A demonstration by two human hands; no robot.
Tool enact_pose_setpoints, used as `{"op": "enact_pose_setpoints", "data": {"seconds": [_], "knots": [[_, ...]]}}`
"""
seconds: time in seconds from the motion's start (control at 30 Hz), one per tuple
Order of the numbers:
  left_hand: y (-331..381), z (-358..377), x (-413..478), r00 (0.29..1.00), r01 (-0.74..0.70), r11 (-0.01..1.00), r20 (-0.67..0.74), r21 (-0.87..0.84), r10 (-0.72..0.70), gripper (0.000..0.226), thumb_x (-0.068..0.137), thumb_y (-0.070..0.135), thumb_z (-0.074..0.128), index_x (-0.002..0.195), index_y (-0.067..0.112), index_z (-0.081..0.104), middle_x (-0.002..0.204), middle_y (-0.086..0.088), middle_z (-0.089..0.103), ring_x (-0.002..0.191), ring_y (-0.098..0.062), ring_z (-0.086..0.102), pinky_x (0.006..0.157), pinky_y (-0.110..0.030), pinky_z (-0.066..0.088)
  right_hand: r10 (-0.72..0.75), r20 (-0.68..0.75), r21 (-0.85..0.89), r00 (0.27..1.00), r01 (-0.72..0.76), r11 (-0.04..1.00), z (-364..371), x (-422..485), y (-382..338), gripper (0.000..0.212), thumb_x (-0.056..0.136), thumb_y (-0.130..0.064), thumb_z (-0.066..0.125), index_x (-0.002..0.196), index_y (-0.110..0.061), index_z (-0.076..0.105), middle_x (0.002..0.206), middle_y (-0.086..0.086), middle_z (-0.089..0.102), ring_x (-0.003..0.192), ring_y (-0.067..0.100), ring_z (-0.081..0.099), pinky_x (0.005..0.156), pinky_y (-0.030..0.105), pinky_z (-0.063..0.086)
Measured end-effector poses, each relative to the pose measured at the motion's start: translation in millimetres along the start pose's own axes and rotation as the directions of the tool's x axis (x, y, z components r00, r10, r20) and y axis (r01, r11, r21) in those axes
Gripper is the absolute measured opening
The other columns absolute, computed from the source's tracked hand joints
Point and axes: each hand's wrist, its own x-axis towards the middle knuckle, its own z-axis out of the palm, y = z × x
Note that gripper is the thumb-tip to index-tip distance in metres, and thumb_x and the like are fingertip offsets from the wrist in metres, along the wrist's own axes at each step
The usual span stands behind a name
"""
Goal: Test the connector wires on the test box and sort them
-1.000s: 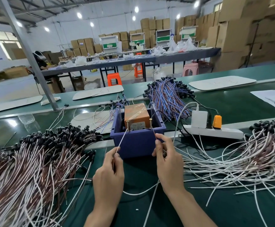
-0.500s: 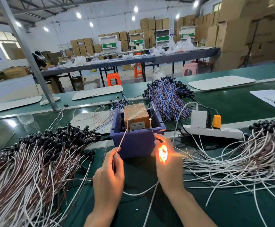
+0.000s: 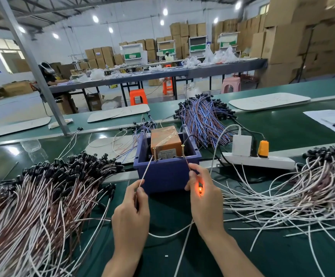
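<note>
Blue bin [image 3: 166, 173] on desk [image 3: 282, 256] holds the orange test box [image 3: 165, 139]; left hand [image 3: 131, 214] pinches one connector wire [image 3: 146, 171] lead onto the left screw post [image 3: 154, 154], right hand [image 3: 204, 198] pinches the other onto the right. Lamp [image 3: 200, 189] glows orange between right fingers.

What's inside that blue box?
Inside the blue box sits a taped brown package with a black wire beside it. Two brass screws stand at the front. The box's wall hides the bottom.
</note>
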Motion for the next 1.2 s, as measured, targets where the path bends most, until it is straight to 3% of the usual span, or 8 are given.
{"op": "enact_pose_setpoints", "data": {"seconds": [0.17, 0.27, 0.37, 0.5, 0.67, 0.83, 0.93, 1.2], "knots": [[-15.2, 2.8, 5.9, 0.986, 0.158, 0.985, -0.046, -0.065, -0.161, 0.026, 0.104, 0.026, 0.042, 0.123, 0.019, 0.058, 0.064, 0.004, 0.06, 0.053, -0.008, 0.052, 0.048, -0.024, 0.039, 0.027, -0.008, 0.025, 1.0, -0.027, 0.999, -6.0, -6.8, -0.7, 0.024, 0.103, -0.049, 0.037, 0.12, -0.047, 0.054, 0.085, -0.024, 0.067, 0.064, 0.005, 0.061, 0.057, 0.013, 0.04], [-18.3, 2.1, 7.0, 0.966, 0.24, 0.969, -0.084, -0.055, -0.244, 0.051, 0.104, 0.027, 0.04, 0.153, 0.017, 0.031, 0.135, -0.007, 0.049, 0.12, -0.015, 0.048, 0.095, -0.034, 0.044, 0.061, 0.001, 0.04, 0.998, -0.061, 0.997, -9.4, -10.9, -2.9, 0.026, 0.104, -0.05, 0.035, 0.122, -0.052, 0.053, 0.092, -0.029, 0.069, 0.06, 0.003, 0.06, 0.058, 0.013, 0.04], [-10.2, -2.0, 3.4, 0.984, 0.151, 0.986, -0.102, 0.077, -0.143, 0.058, 0.104, 0.023, 0.044, 0.157, 0.014, 0.022, 0.16, -0.002, 0.016, 0.149, -0.021, 0.013, 0.119, -0.051, 0.024, 0.111, -0.002, 0.075, 0.994, -0.111, 0.991, -13.7, -12.8, -7.0, 0.03, 0.102, -0.058, 0.03, 0.122, -0.055, 0.052, 0.1, -0.033, 0.069, 0.055, 0.002, 0.055, 0.06, 0.021, 0.041], [7.1, 2.5, -14.7, 0.953, -0.303, 0.933, 0.063, 0.193, 0.297, 0.048, 0.102, 0.026, 0.043, 0.147, 0.011, 0.045, 0.154, -0.01, 0.037, 0.145, -0.028, 0.03, 0.118, -0.043, 0.023, 0.207, 0.041, 0.223, 0.977, -0.211, 0.952, -22.5, -16.3, -13.0, 0.031, 0.102, -0.058, 0.029, 0.114, -0.056, 0.057, 0.107, -0.024, 0.072, 0.054, 0.003, 0.05, 0.059, 0.028, 0.044], [32.1, 26.0, -38.3, 0.723, -0.648, 0.757, 0.377, 0.081, 0.578, 0.044, 0.096, 0.033, 0.046, 0.128, 0.009, 0.067, 0.127, 0.0, 0.068, 0.125, -0.021, 0.059, 0.111, -0.04, 0.032, 0.419, 0.199, 0.69, 0.886, -0.43, 0.582, -37.7, -11.7, -19.8, 0.051, 0.1, -0.054, 0.035, 0.112, -0.019, 0.07, 0.081, 0.01, 0.075, 0.042, 0.009, 0.042, 0.042, 0.021, 0.039], [24.9, 28.9, -35.5, 0.667, -0.668, 0.744, 0.444, 0.002, 0.598, 0.035, 0.098, 0.035, 0.044, 0.103, 0.02, 0.076, 0.084, 0.014, 0.07, 0.078, -0.01, 0.066, 0.085, -0.026, 0.041, 0.52, 0.276, 0.855, 0.809, -0.453, 0.252, -52.2, -5.8, -14.0, 0.054, 0.092, -0.056, 0.043, 0.104, -0.01, 0.07, 0.056, 0.0, 0.046, 0.038, 0.008, 0.028, 0.035, 0.021, 0.03], [24.8, 28.7, -36.5, 0.671, -0.661, 0.75, 0.425, -0.028, 0.607, 0.034, 0.098, 0.038, 0.045, 0.096, 0.022, 0.075, 0.08, 0.015, 0.067, 0.072, -0.007, 0.059, 0.074, -0.024, 0.042, 0.582, 0.288, 0.901, 0.761, -0.421, 0.104, -62.4, -0.1, -7.9, 0.05, 0.099, -0.053, 0.041, 0.099, -0.011, 0.069, 0.054, -0.004, 0.035, 0.039, 0.007, 0.023, 0.034, 0.02, 0.026], [29.0, 27.1, -38.2, 0.731, -0.638, 0.77, 0.316, 0.0, 0.605, 0.058, 0.105, 0.049, 0.028, 0.091, 0.019, 0.076, 0.076, 0.014, 0.068, 0.073, -0.004, 0.049, 0.067, -0.019, 0.039, 0.622, 0.276, 0.942, 0.733, -0.334, -0.025, -84.8, 9.7, 2.1, 0.05, 0.105, -0.048, 0.036, 0.088, -0.014, 0.068, 0.054, -0.006, 0.03, 0.038, 0.008, 0.021, 0.033, 0.021, 0.023]]}}
